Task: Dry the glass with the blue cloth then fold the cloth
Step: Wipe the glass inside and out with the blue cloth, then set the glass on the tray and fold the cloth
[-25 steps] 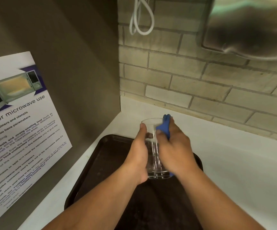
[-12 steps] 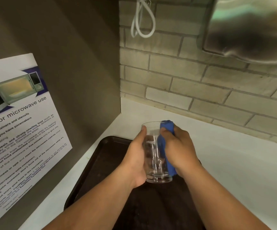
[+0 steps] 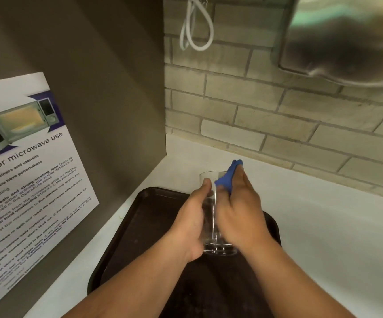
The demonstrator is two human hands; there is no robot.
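A clear drinking glass [image 3: 211, 228] is held upright above a dark brown tray [image 3: 144, 226]. My left hand [image 3: 191, 220] wraps its left side, thumb near the rim. My right hand [image 3: 241, 214] presses a bunched blue cloth [image 3: 228, 177] flat against the glass's right side. Only the top of the cloth shows, poking out above my fingers by the rim. The glass's thick base is visible below both hands.
The tray lies on a white counter [image 3: 323, 226] in a corner. A brick wall [image 3: 277, 115] is behind, a brown side panel with a microwave notice [image 3: 25, 180] to the left. A white cable loop [image 3: 197, 26] and a steel dispenser [image 3: 346, 37] hang above.
My right hand has opened flatter and slid up along the glass with the cloth, whose tip now sticks out above the rim. The left hand's grip has not changed.
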